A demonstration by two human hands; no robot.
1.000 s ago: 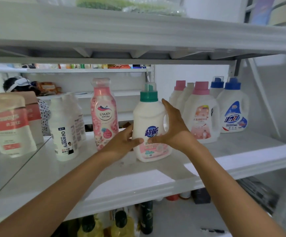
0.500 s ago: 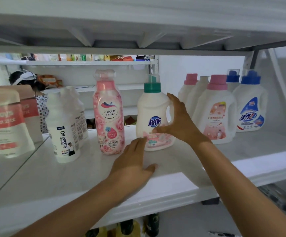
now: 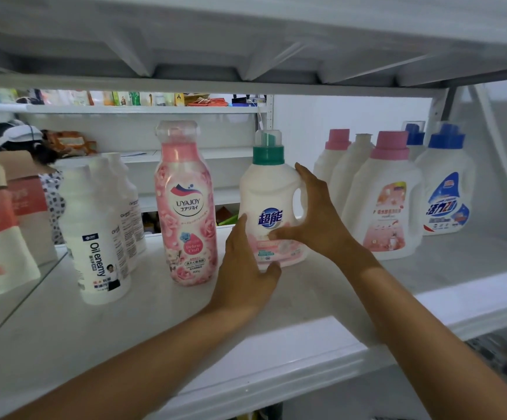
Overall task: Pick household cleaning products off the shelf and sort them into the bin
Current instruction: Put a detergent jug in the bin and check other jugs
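Two hands are again curled round the green-capped bottle (image 3: 268,204), just right of the UYAJOY bottle (image 3: 187,207): the left hand (image 3: 243,277) rejoined at its base, the right hand (image 3: 317,221) at its handle. Lifting is judged imminent.

The white detergent bottle (image 3: 268,204) has a green cap and a pink label. The tall bottle (image 3: 186,207) is pink with a rose pattern. The shelf (image 3: 276,344) is white.
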